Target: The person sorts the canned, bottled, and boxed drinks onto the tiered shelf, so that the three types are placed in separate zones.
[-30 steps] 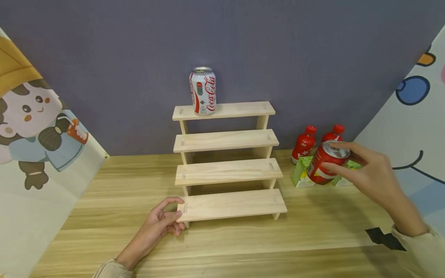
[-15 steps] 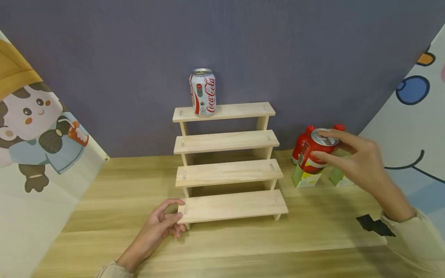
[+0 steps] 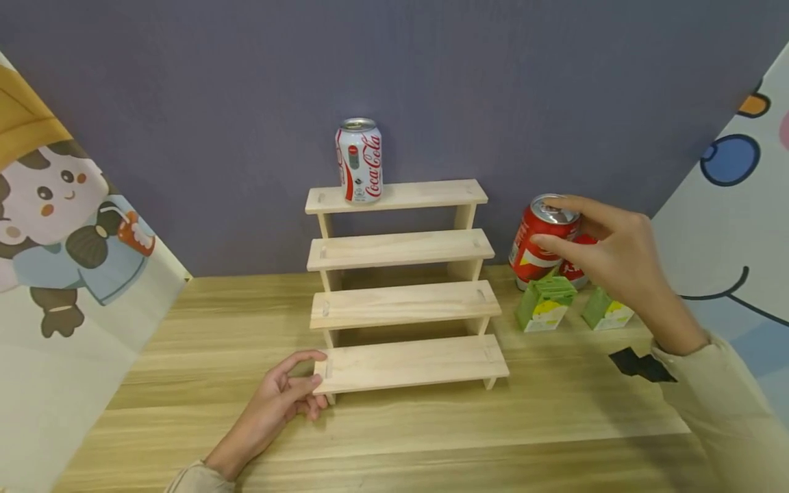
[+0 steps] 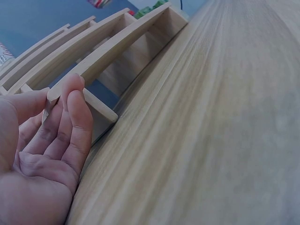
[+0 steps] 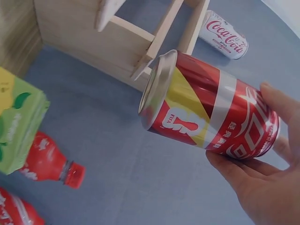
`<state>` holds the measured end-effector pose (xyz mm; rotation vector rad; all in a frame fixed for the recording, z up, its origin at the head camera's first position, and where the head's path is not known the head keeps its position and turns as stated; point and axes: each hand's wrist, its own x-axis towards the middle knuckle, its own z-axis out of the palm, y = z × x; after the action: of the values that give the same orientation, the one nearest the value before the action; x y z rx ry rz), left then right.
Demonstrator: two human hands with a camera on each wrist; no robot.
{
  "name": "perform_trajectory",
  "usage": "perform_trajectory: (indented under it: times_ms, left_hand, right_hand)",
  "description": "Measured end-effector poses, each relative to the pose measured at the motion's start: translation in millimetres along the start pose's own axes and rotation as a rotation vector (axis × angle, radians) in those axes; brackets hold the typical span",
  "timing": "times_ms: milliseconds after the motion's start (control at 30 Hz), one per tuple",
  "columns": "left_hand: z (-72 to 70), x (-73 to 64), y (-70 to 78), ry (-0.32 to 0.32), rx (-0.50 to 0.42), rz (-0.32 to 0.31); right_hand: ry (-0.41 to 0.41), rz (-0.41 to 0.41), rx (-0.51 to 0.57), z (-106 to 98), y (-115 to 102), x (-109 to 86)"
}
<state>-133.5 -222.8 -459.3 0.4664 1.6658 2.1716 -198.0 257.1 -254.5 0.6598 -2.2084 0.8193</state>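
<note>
My right hand [image 3: 616, 257] grips a red Coca-Cola can [image 3: 531, 248] near its top, thumb on the near side. The can is raised at the right of the stand, overlapping red bottles in the head view. In the right wrist view the can [image 5: 220, 110] has its base toward the stand and its printed side showing. My left hand [image 3: 277, 400] pinches the left end of the lowest step of a four-tier wooden display stand [image 3: 407, 364], its thumb on top. A white Coca-Cola can [image 3: 360, 164] stands upright on the top step, left of middle.
Two green juice cartons [image 3: 547, 308] stand right of the stand. Behind them are red bottles [image 5: 47, 159], partly hidden in the head view. A dark wall [image 3: 246, 137] rises behind the stand, with cartoon panels either side. A black patch [image 3: 643, 365] lies near the right forearm.
My right hand has carried the red can leftward and upward, from in front of the green cartons to over the bottles. The left hand keeps its hold on the stand.
</note>
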Motion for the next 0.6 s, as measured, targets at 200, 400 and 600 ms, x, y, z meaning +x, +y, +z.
perform_trajectory:
  times_ms: [200,400,600]
  left_hand:
    - [-0.1,0.2,-0.5,0.009,0.012,0.000]
    - [-0.1,-0.2,-0.8,0.002,0.012,0.003]
    - [0.8,0.2,0.9,-0.004,0.013,0.012]
  right_hand:
    - [-0.021,0.008,0.059,8.4,-6.2,17.8]
    - [-0.004,-0.019,0.106,16.7,-10.0,30.5]
    - [0.014,-0.032,0.121,22.7,-14.9,42.9]
